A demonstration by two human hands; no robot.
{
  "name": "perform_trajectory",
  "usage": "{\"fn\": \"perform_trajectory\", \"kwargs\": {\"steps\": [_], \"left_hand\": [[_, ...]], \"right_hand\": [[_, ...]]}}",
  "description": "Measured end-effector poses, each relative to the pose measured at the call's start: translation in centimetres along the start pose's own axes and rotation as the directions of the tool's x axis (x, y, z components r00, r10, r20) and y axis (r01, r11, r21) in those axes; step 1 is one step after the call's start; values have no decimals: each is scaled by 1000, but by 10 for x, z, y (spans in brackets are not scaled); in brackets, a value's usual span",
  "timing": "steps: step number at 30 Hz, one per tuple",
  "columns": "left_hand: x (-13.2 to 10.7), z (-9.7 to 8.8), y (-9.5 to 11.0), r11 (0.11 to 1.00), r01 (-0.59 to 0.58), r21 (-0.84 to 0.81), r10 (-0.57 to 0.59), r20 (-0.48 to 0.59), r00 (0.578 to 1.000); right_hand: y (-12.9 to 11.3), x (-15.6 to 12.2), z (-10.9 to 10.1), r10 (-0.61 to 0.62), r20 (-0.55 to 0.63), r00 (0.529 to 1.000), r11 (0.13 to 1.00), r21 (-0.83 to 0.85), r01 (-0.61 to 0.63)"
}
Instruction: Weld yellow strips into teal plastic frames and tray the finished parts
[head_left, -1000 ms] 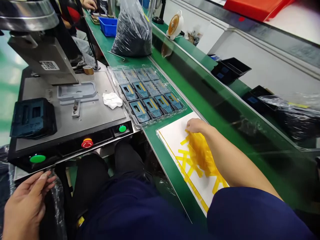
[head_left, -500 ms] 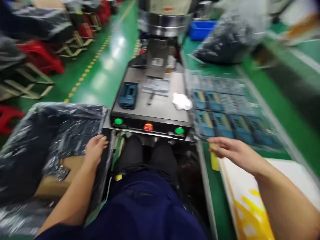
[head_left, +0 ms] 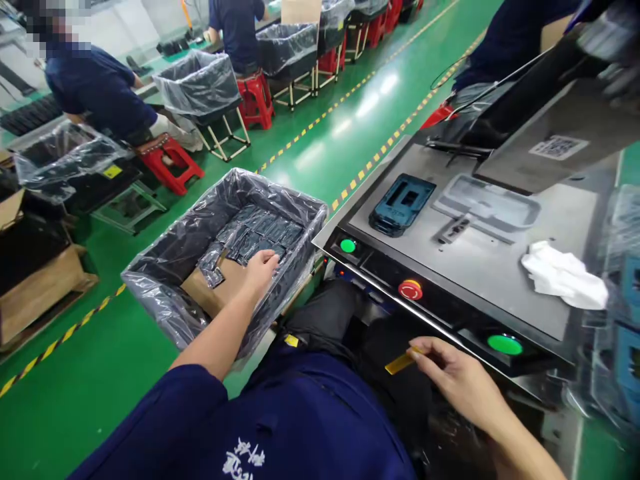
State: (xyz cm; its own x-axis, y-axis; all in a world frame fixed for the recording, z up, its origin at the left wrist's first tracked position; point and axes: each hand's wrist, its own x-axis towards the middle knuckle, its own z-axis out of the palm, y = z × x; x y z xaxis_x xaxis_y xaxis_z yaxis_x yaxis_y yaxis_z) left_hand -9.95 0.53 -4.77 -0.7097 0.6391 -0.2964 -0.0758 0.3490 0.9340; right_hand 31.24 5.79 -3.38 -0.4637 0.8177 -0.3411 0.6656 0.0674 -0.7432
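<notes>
Head view: the right hand (head_left: pixel 424 357) has thumb and fingers closed on one end of a yellow strip (head_left: pixel 399 362), which hangs clear of any surface at its other end, in front of the machine's front edge and over the dark trousers (head_left: pixel 325 313). Should the strip be adhesive, as its look suggests, the likeliest fault is its loose end catching on the cloth of the trousers or on that front edge, caused by the low carry and a hold at one end only; folding onto itself is a second risk. The right-hand green button (head_left: pixel 505 345), at the right end of the front edge, lies near this hand, so a careless lift could press it. The left hand (head_left: pixel 262 268) is over the lined bin (head_left: pixel 165 280), just inside its right-hand edge, fingers bent; whether it grips anything cannot be told. Dark parts (head_left: pixel 260 230) lie near it, towards the bin's far corner, beside cardboard (head_left: pixel 225 287); a blind grasp could drag the loose liner or scuff a part. On the machine's plate (head_left: pixel 500 287), dark blue housings (head_left: pixel 404 203) sit by the left edge, where a wide swing could knock them.
</notes>
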Motion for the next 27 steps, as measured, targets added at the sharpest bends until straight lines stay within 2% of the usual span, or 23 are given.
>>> {"fn": "perform_trajectory", "kwargs": {"steps": [4, 7, 10, 13, 16, 18, 21, 24, 27], "left_hand": [[0, 46, 33, 994, -114, 4, 112, 145, 983], [0, 87, 63, 954, -294, 58, 270, 260, 927], [2, 129, 94, 888, -436, 143, 385, 285, 878], [6, 167, 119, 857, -464, 224, 397, 285, 872], [10, 195, 134, 894, -384, 232, 311, 296, 903], [12, 205, 139, 933, -298, 201, 228, 307, 924], [10, 206, 145, 966, -210, 150, 156, 313, 937], [2, 192, 149, 982, -168, 88, 133, 311, 941], [-11, 166, 145, 993, -121, -17, 119, 339, 933]], "right_hand": [[16, 10, 11, -16, -75, 997, 999, -42, 13], [26, 11, 16, -7, -98, 995, 996, -94, -2], [29, 10, 20, -32, -69, 997, 989, -146, 22], [28, 8, 23, -96, -50, 994, 980, -177, 86], [26, 7, 24, -141, -63, 988, 967, -224, 124], [25, 6, 22, -160, -84, 983, 960, -243, 136], [25, 6, 20, -170, -139, 976, 970, -201, 140], [25, 7, 20, -139, -237, 961, 990, -27, 137], [21, 7, 22, -38, -305, 952, 945, 300, 134]]}}
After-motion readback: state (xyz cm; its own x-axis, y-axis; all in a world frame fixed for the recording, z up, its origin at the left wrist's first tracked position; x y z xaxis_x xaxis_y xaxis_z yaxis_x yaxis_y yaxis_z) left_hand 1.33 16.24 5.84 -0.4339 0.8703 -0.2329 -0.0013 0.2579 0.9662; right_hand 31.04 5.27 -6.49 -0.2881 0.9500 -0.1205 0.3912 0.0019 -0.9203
